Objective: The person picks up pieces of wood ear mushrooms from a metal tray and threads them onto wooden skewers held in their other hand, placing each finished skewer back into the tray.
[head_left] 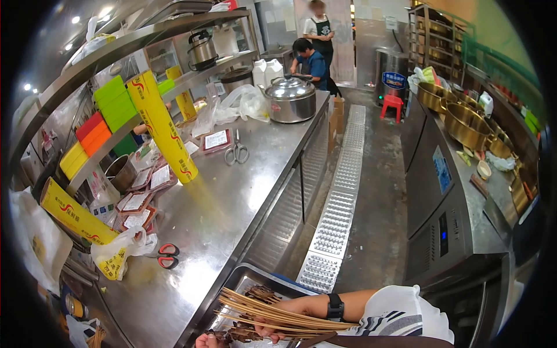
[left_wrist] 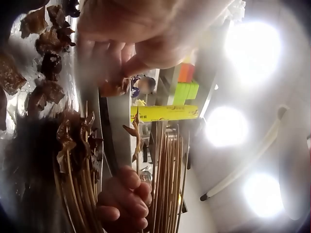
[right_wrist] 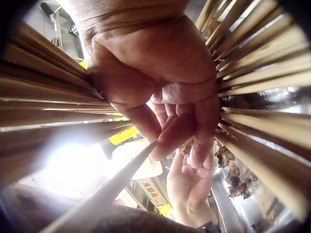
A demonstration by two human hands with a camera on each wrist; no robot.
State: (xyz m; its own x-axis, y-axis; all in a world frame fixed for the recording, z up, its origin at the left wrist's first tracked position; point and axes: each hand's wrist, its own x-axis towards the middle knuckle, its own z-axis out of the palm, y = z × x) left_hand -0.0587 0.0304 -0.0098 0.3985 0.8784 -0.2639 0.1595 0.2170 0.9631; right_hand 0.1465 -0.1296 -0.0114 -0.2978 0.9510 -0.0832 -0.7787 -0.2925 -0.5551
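Note:
My right hand (head_left: 284,319) is over the metal tray (head_left: 246,271), among many thin wooden skewers (head_left: 261,306). In the right wrist view, its thumb and fingers pinch one bamboo skewer (right_wrist: 119,182). A thin, wrinkled brown food piece (left_wrist: 135,136) is threaded near that skewer's tip in the left wrist view. My left hand (left_wrist: 146,34) pinches another dark brown food piece (left_wrist: 115,87) just beyond the tip. Loaded skewers (left_wrist: 73,155) and loose dark pieces (left_wrist: 51,41) lie in the tray.
A steel counter (head_left: 232,191) bears red-handled scissors (head_left: 168,256), grey scissors (head_left: 237,152), packed meat (head_left: 139,217), yellow film rolls (head_left: 162,124) and a lidded pot (head_left: 292,101). Two people are at the back. Brass pots (head_left: 467,124) and a cleaver (head_left: 496,217) lie on the right-hand counter.

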